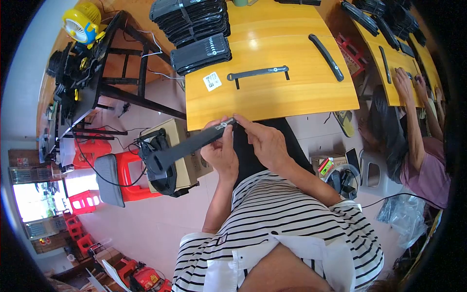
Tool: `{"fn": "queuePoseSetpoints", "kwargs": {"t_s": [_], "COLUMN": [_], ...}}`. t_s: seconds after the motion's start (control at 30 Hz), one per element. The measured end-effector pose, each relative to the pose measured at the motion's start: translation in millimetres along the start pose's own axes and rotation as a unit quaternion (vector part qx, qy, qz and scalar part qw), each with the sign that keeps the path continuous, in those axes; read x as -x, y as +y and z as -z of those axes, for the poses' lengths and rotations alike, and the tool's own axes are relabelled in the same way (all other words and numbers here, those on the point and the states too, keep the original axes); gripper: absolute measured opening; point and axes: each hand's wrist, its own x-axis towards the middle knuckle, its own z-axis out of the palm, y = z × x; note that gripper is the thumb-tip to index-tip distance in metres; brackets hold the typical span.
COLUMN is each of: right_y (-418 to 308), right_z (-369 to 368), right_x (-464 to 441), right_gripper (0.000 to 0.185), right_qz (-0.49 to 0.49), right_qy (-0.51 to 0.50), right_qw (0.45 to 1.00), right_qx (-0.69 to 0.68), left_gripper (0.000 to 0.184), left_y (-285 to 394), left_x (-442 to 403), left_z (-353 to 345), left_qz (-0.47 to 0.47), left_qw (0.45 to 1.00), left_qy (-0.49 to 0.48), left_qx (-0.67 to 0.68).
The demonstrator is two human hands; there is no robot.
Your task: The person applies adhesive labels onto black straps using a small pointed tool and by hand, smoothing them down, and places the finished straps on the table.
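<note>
A black strap (187, 147) with white print near one end is held up in front of the table's front edge. My left hand (221, 155) grips it near the printed end, thumb on top. My right hand (267, 145) pinches the tip of that same end; its curled fingertips partly hide it. The strap's wider far end slants down to the left, in the air. On the table lies another black strap (260, 73) with a loop at its left end, above two short black strips. A third black strap (326, 57) lies slanted at the table's right side.
Bundled black straps (189, 22) and a smaller stack (201, 53) stand on the yellow table (292, 100), near a white label (212, 81). Left are a cardboard box (177, 141) and red stool (129, 175). A co-worker's arms (411, 107) reach over a table at right.
</note>
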Motion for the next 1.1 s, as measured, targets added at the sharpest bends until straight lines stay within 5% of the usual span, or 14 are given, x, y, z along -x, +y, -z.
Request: {"fn": "queuePoseSetpoints", "kwargs": {"t_s": [0.17,0.23,0.37,0.4,0.43,0.47,0.6,0.63,0.97,1.03,1.1], "right_y": [13.0,10.4,11.7,11.6,11.4,10.2,10.3,11.4,10.7,13.0,22.3], "right_z": [-2.3,8.8,2.1,-0.1,-1.3,-0.3,6.9,8.0,15.3,22.9,25.1], "right_x": [-1.6,-5.0,2.2,5.3,7.3,8.2,5.0,4.2,8.9,7.6,5.0], "right_gripper": [0.039,0.039,0.041,0.042,0.043,0.043,0.041,0.04,0.04,0.041,0.043], "right_qz": [-0.073,-0.195,-0.155,-0.08,-0.004,-0.005,0.001,-0.024,-0.041,0.075,0.106], "right_qy": [-0.045,-0.149,-0.114,-0.055,0.006,0.005,-0.009,-0.034,-0.009,-0.034,-0.054], "right_qw": [0.962,0.887,0.915,0.967,0.994,0.994,0.987,0.97,0.973,0.994,0.989], "right_qx": [-0.26,-0.39,-0.354,-0.234,-0.108,-0.108,-0.16,-0.238,-0.227,-0.076,-0.086], "left_gripper": [0.024,0.025,0.024,0.024,0.024,0.025,0.016,0.016,0.014,0.015,0.017], "left_y": [-2.5,-4.0,-0.1,0.0,-0.7,-0.6,23.3,22.8,12.9,9.8,2.8], "left_x": [1.4,-0.7,-5.7,-7.8,-10.0,-10.6,-14.7,-15.6,-20.8,-22.7,-24.6], "left_z": [3.1,8.8,17.7,20.6,24.1,26.3,17.4,18.1,25.2,27.3,33.1], "left_qz": [-0.105,-0.117,-0.128,-0.128,-0.029,0.07,0.166,0.166,0.268,0.28,0.344], "left_qw": [0.991,0.987,0.973,0.973,0.989,0.992,0.975,0.975,0.923,0.919,0.887], "left_qy": [-0.044,-0.069,-0.152,-0.152,-0.127,-0.1,-0.104,-0.103,-0.181,-0.187,-0.213], "left_qx": [-0.071,-0.08,-0.115,-0.114,-0.077,-0.04,0.109,0.109,0.207,0.204,0.224]}}
